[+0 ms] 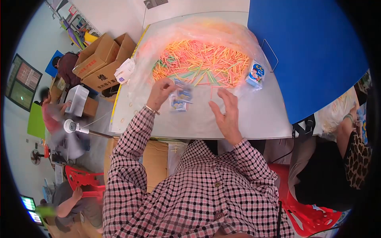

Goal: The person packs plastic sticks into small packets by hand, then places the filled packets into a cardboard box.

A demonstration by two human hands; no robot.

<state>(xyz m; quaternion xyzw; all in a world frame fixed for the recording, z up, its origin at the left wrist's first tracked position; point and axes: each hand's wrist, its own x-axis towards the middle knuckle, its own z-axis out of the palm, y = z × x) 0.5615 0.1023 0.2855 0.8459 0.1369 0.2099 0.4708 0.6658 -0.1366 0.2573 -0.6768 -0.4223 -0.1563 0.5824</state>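
Observation:
My left hand (162, 93) pinches the upper edge of a small clear packet with blue print (183, 93), which is blurred. Below it another blue and white packet (178, 105) lies on the white table (194, 125). My right hand (227, 115) is held over the table with thumb and fingers apart, and nothing shows between them. Beyond both hands, a large pile of thin pink, orange and green sticks (206, 59) rests in a clear plastic bag (190, 29).
A stack of blue packets (256, 75) stands right of the pile, and white packets (125, 70) lie at the left edge. A blue panel (305, 55) rises at the right. Cardboard boxes (103, 65) and several people are around the table.

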